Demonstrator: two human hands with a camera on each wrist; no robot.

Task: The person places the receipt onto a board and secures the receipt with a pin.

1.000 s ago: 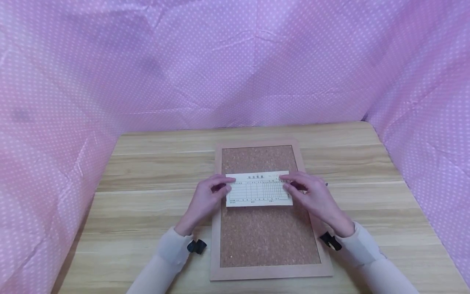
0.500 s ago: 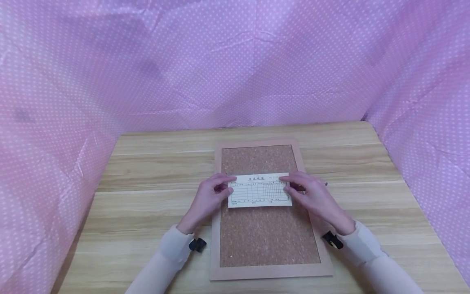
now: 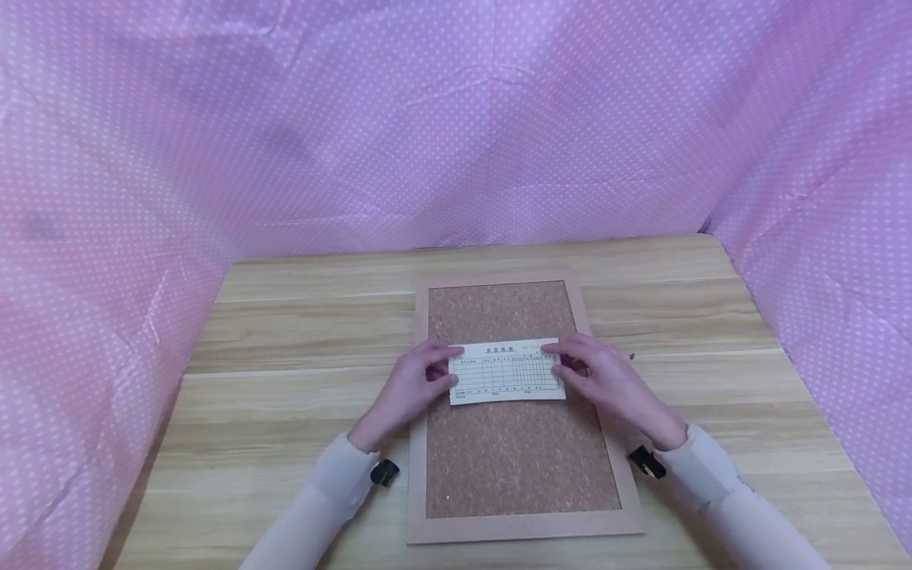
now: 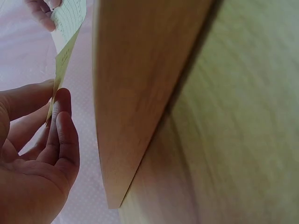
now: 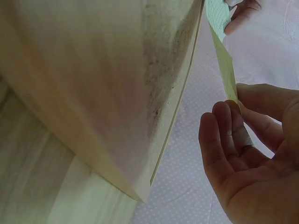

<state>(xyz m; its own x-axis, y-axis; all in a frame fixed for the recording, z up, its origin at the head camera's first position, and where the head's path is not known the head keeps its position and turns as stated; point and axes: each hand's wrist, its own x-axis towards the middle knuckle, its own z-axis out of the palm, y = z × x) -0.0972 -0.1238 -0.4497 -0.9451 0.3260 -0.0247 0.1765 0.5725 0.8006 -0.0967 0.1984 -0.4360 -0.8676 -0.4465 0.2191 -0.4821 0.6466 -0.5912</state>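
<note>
My right hand [image 5: 261,144] pinches one end of the lined paper slip [image 5: 225,67]; past my fingers [image 5: 209,140], my left hand [image 5: 242,17] holds its far end; beside them, apart, is the framed board [image 5: 103,88]; behind them, the dotted pink cloth [image 5: 184,177].

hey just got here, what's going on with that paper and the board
A person is holding a printed paper slip by its two ends, the left hand pinching one and the right hand the other. The slip is held up over a framed cork board, printed side showing in the head view. The board lies flat on a wooden table.
</note>
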